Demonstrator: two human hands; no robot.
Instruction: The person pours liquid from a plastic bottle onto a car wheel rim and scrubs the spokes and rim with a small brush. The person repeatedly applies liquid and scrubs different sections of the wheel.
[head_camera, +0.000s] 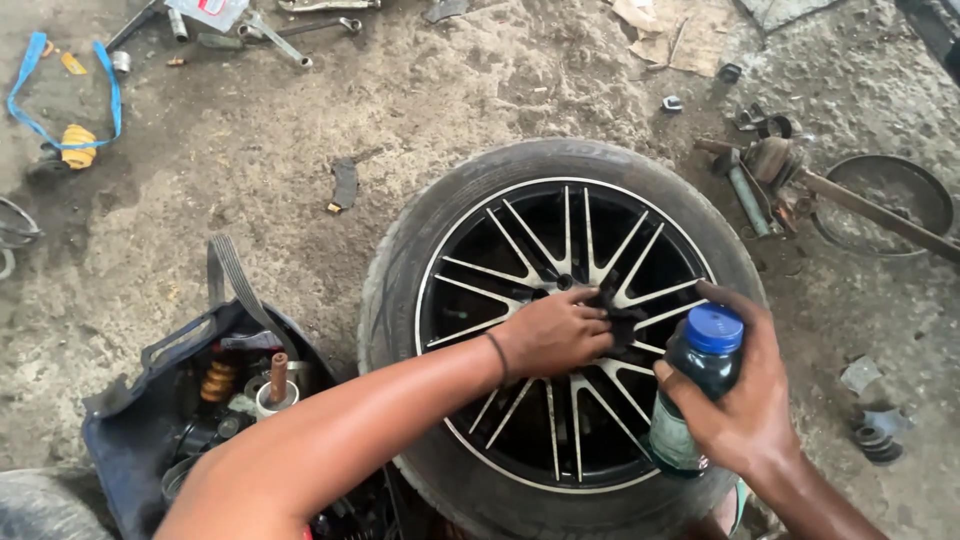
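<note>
Wheel: car wheel (560, 330) lying flat on the ground, a black rubber tyre with a dusty, worn sidewall around a black alloy rim; thin paired spokes with bright machined edges fan out from the hub like a star.
Left hand: left hand (553, 332) lies palm down over the hub, fingers curled and closed on a small black rag (618, 318), soft and crumpled, pressed against the spokes just beside the centre hole; a thin dark band circles the wrist.
Right hand: right hand (745, 405) is wrapped around a bottle (693, 392), fingers behind and thumb in front, a firm closed grip.
Bottle: dark, glossy, roughly cylindrical plastic with a ribbed blue screw cap on top; held upright over the lower right part of the rim, just beside the left hand.
Ground: rough, sandy concrete floor (450, 90), grey-brown, gritty and stained.
Tool bag: open dark blue fabric bag (150, 400) left of the wheel, with a ribbed webbing strap; inside are a yellow coiled spring, a rusty brown rod in a pale round cup, and other dark metal parts.
Blue strap: flat blue webbing loop (60, 95) at far left, near a yellow ridged piece.
Metal parts: rusty, greasy rod and bracket assembly (790, 180) right of the wheel, next to a round shallow metal pan (890, 190).
Tools: steel wrenches (290, 35) lying at the top edge, well apart from the wheel.
</note>
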